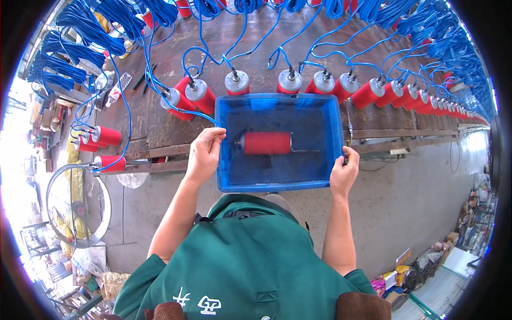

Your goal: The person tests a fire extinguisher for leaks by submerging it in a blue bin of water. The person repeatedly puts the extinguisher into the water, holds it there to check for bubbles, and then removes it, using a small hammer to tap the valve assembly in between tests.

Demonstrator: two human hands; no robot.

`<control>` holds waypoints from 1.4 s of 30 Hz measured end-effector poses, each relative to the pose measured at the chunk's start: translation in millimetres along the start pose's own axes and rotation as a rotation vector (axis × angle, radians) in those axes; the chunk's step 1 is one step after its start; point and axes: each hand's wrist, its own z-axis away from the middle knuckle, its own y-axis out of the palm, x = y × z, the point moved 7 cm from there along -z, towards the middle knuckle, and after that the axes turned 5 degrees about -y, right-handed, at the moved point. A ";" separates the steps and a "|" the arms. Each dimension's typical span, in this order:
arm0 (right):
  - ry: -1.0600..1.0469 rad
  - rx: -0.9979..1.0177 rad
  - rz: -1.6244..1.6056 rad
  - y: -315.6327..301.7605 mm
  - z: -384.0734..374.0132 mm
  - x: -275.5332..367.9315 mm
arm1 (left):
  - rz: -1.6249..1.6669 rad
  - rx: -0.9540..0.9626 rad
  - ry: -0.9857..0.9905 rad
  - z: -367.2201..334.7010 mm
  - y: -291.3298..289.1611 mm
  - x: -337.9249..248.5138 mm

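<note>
A red cylinder [267,143] with metal end caps lies on its side in a blue plastic tub [279,187], seemingly under water. From its right end a thin rod sticks out; a dark fitting is at its left end. At the tub's left rim my left hand [205,154] is closed, pinching a blue cable [201,114] between thumb and fingers. My right hand [344,172] is closed beside the right rim, around the lower end of a thin hose with a metal fitting [350,129]. Its fingertips partly hide what they grip.
Red cylinders [368,94] with blue cables stand in a row along the brown table [160,125] behind the tub. Coiled blue cables [88,26] lie along its far side. More cylinders [106,135] lie at the left edge; a large round fan [78,205] stands on the floor.
</note>
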 end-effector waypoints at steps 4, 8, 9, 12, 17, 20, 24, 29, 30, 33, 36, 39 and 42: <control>-0.017 -0.011 -0.024 -0.1 -0.8 1.8 | 0.006 0.013 0.014 0.6 -0.2 3.1; -0.022 0.003 0.003 0.2 -0.9 2.3 | -0.011 0.007 0.009 0.9 -2.6 2.7; -0.026 0.003 0.006 0.4 -1.2 2.2 | -0.009 0.003 0.009 0.9 -3.4 2.2; -0.034 0.009 0.012 0.6 -1.5 4.3 | -0.045 0.041 -0.016 0.6 -4.9 1.4; -0.041 0.007 0.025 0.9 -1.6 1.7 | -0.024 0.049 -0.041 1.8 -5.9 0.4; -0.045 0.005 0.025 0.3 -1.7 2.3 | -0.022 0.057 -0.045 1.8 -4.8 0.2; -0.050 0.008 0.005 0.5 -2.2 0.2 | -0.020 0.060 -0.049 0.1 -0.4 -0.2; -0.047 0.001 -0.007 -0.5 -1.7 -0.2 | -0.033 0.069 -0.036 -2.0 8.9 -7.5; -0.043 0.003 -0.016 -1.0 -1.5 1.0 | -0.025 0.061 -0.017 -2.9 11.4 -9.6; -0.052 -0.006 0.005 -0.8 -2.6 0.5 | -0.091 0.079 0.006 -5.7 16.5 -14.9; -0.078 -0.008 0.005 -0.4 -3.0 3.6 | -0.062 0.108 -0.017 -7.5 27.0 -16.4; -0.046 0.002 -0.016 -1.3 -2.3 2.1 | -0.073 0.134 -0.003 -11.1 36.0 -15.6; -0.062 -0.005 0.001 -0.7 -1.9 1.9 | -0.100 0.144 0.048 -16.9 43.0 -15.0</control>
